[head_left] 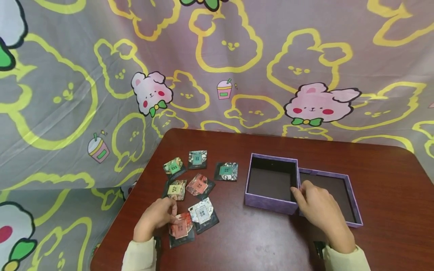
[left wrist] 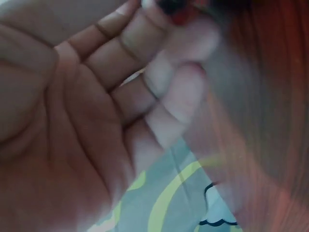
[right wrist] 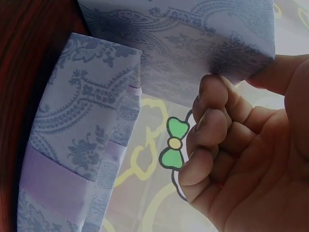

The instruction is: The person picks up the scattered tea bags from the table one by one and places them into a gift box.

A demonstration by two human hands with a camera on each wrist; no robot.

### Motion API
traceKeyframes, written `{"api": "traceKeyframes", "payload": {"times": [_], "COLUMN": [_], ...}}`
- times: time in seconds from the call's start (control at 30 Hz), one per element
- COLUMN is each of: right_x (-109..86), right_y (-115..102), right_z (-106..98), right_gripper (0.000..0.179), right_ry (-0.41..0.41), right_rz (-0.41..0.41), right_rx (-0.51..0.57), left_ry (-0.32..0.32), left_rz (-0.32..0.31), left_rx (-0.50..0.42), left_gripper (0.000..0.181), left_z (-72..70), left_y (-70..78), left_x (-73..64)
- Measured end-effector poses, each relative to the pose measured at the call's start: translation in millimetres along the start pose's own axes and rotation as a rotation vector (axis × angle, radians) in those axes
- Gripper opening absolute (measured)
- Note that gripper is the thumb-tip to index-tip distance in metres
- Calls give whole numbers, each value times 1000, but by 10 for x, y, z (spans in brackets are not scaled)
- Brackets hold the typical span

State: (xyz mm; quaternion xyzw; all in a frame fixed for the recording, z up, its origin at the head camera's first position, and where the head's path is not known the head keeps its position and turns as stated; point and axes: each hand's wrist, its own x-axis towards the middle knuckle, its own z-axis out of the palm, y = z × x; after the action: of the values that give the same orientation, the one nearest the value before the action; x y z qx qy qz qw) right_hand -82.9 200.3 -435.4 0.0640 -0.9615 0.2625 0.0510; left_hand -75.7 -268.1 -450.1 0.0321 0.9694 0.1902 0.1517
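Observation:
My left hand (head_left: 156,215) pinches the edge of a small flat packet with a red label (head_left: 183,232), at the near left of the table. In the left wrist view its curled fingers (left wrist: 186,92) are blurred, and a black and red scrap of the packet shows at the fingertips. My right hand (head_left: 320,207) grips the right wall of a purple open box (head_left: 271,203), thumb inside and bent fingers outside. The right wrist view shows the box's paisley paper (right wrist: 193,43) above those fingers. Behind the hand lies the shallow purple lid (head_left: 354,201), inside facing up.
Near the left hand lie a white-label packet (head_left: 203,214), a yellow-label packet (head_left: 176,190) and a coral-label packet (head_left: 199,185). Farther back are several green-label packets, one (head_left: 226,171) nearer the box. A dark wooden table (head_left: 244,241) carries everything; patterned cloth (head_left: 244,120) hangs behind.

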Motion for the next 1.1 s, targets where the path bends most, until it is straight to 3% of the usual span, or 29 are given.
{"api": "traceKeyframes", "payload": {"times": [0.17, 0.33, 0.53, 0.8, 1.1], "right_x": [-16, -24, -27, -39, -54], "right_y": [1, 5, 4, -6, -16], "right_z": [9, 12, 22, 38, 44], "right_gripper": [28, 29, 30, 31, 30], "right_ry": [0, 12, 27, 27, 36], "right_rz": [8, 6, 5, 15, 10], "right_rx": [-1, -5, -2, -6, -5], "left_ry": [-13, -40, -111, -211, -220], "left_rz": [85, 175, 277, 291, 281], "left_rx": [-99, -126, -204, -392, -473], "left_gripper": [29, 16, 16, 13, 12], "left_z": [-19, -63, -140, -157, -143], "left_y": [-67, -113, -171, -231, -206], "left_x": [-10, -31, -12, 1, 46]}}
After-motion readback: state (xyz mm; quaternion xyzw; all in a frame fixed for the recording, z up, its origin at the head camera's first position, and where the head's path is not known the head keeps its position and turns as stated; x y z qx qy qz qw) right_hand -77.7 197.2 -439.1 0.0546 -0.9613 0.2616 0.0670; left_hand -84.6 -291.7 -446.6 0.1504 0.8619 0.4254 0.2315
